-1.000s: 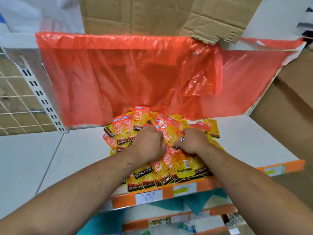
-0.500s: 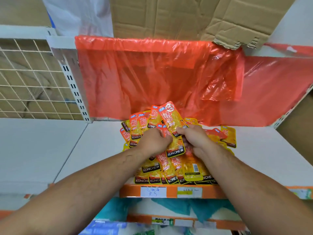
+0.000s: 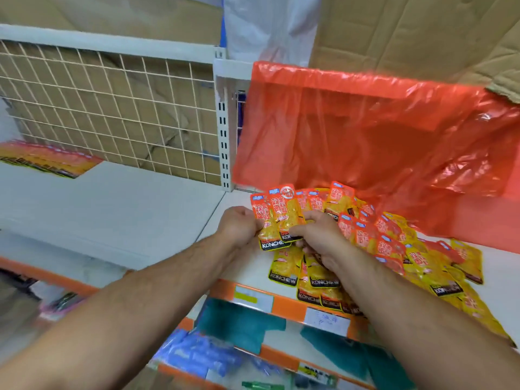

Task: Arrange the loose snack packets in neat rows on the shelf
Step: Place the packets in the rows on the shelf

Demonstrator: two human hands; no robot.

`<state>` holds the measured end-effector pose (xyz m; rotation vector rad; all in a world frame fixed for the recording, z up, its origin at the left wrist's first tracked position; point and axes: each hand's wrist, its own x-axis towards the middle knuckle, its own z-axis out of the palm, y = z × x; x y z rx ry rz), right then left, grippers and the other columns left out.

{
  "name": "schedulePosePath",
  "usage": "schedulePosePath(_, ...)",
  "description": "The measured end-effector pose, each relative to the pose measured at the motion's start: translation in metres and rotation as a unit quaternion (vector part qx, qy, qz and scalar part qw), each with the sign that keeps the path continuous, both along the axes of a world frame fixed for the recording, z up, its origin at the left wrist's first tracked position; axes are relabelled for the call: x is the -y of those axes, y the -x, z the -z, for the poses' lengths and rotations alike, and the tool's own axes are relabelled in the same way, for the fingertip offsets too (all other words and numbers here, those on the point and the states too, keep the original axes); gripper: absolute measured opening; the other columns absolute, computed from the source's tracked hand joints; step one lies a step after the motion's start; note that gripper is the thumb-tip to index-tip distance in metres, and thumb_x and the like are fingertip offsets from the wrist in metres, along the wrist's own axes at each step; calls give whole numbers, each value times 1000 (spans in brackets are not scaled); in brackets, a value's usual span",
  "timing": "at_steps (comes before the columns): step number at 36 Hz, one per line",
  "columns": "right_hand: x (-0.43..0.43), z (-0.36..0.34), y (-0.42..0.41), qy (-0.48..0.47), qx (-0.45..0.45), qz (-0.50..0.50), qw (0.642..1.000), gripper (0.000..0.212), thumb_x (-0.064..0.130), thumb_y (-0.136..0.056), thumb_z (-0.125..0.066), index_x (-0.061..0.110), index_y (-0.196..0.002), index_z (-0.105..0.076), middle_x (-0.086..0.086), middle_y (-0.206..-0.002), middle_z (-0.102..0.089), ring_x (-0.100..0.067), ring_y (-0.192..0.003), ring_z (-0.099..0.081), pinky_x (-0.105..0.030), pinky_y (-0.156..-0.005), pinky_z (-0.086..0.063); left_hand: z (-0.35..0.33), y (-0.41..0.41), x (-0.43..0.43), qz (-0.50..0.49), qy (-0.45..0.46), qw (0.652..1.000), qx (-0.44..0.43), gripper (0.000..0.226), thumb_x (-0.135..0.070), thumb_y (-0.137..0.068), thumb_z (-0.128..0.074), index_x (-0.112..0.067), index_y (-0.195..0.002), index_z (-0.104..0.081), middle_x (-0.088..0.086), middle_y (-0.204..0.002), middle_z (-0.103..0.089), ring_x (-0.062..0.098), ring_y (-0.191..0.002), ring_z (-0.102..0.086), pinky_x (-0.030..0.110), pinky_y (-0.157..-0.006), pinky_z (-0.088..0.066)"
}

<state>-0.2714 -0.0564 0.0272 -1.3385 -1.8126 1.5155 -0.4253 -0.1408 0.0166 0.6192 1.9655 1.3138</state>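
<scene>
Together, both hands grip one small bunch of Konchew snack packets, held upright just above the white shelf. The left hand curls its fingers round the bunch's lower left edge. The right hand pinches the lower right side, thumb on the front. The packets are orange at the top and yellow below, with a black band at the bottom.

Right of the hands and partly under the right wrist, a loose pile of packets lies overlapping on the shelf and reaches its orange price strip. Behind the hands an orange plastic sheet hangs down to the pile. Left of it stands a wire mesh panel with cardboard above. Far to the left lies another blurred stack of packets.
</scene>
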Motion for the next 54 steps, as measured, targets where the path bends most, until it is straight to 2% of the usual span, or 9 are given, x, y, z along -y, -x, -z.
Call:
schedulePosePath(4, 28, 2, 50, -49, 23, -24, 998, 30, 30, -87, -72, 16, -67, -54, -2, -63, -54, -17, -48, -51, -20, -41, -37, 2, 45, 37, -14, -16, 1000, 4, 25, -5, -82, -71, -15, -65, -56, 4, -63, -60, 16, -53, -50, 24, -51, -37)
schedulePosePath(7, 51, 4, 89, -58, 42, -49, 996, 33, 36, -90, -68, 14, -66, -61, -8, -64, -56, -19, -49, -49, -21, -42, -39, 5, 85, 68, -29, -25, 999, 24, 22, -3, -81, -72, -15, -67, -60, 6, -67, -65, 17, -55, -57, 26, -52, -48)
schedulePosePath(16, 129, 9, 210, -40, 17, -79, 996, 23, 19, -84, -75, 12, -65, -65, -9, -63, -62, -20, -51, -51, -25, -46, -38, 10, 208, 159, -41, -19, 999, 28, 4, -4, -84, -68, -7, -85, -70, 14, -86, -74, 22, -69, -63, 30, -66, -49)
schedulePosePath(21, 153, 11, 269, 3, 23, -112, 993, 15, 18, -85, -76, 7, -79, -68, -10, -70, -65, -22, -62, -56, -28, -52, -41, 17, 265, 194, -70, -16, 997, 27, 13, -3, -83, -68, -13, -75, -67, 11, -82, -72, 19, -67, -61, 26, -61, -44)
schedulePosePath(25, 162, 11, 310, 17, 29, -143, 989, 19, 17, -86, -75, 12, -72, -63, -8, -68, -66, -21, -61, -57, -28, -54, -43, 21, 301, 209, -97, -22, 995, 27, 9, -5, -84, -70, -12, -79, -68, 8, -79, -72, 16, -63, -60, 23, -55, -42)
schedulePosePath(32, 150, 12, 378, 15, 31, -176, 984, 17, 16, -87, -71, 11, -74, -62, -9, -72, -64, -20, -63, -53, -26, -53, -40, 26, 361, 212, -135, -9, 991, 5, 3, -6, -87, -69, -3, -87, -69, 5, -72, -68, 7, -51, -56, 16, -46, -40)
schedulePosePath(43, 102, 20, 475, 17, 33, -207, 978, 16, 20, -86, -72, 12, -76, -64, -2, -65, -60, -15, -54, -48, -25, -50, -38, 17, 454, 173, -163, 31, 986, -32, 3, -4, -86, -69, -2, -88, -70, 7, -80, -72, 11, -62, -63, 19, -55, -46)
schedulePosePath(48, 84, 23, 500, 26, 42, -191, 980, 18, 23, -86, -73, 15, -73, -63, -3, -66, -61, -15, -52, -46, -25, -51, -36, 25, 489, 154, -147, 62, 986, -56, 7, -9, -83, -73, -3, -86, -72, 7, -83, -74, 20, -74, -68, 27, -70, -54)
schedulePosePath(54, 75, 29, 528, 44, 24, -137, 989, 19, 15, -88, -72, 12, -75, -59, -7, -69, -56, -12, -49, -40, -21, -45, -32, 28, 537, 128, -87, 123, 979, -140, 15, -17, -82, -77, -12, -73, -66, 1, -79, -66, 18, -82, -62, 22, -71, -42)
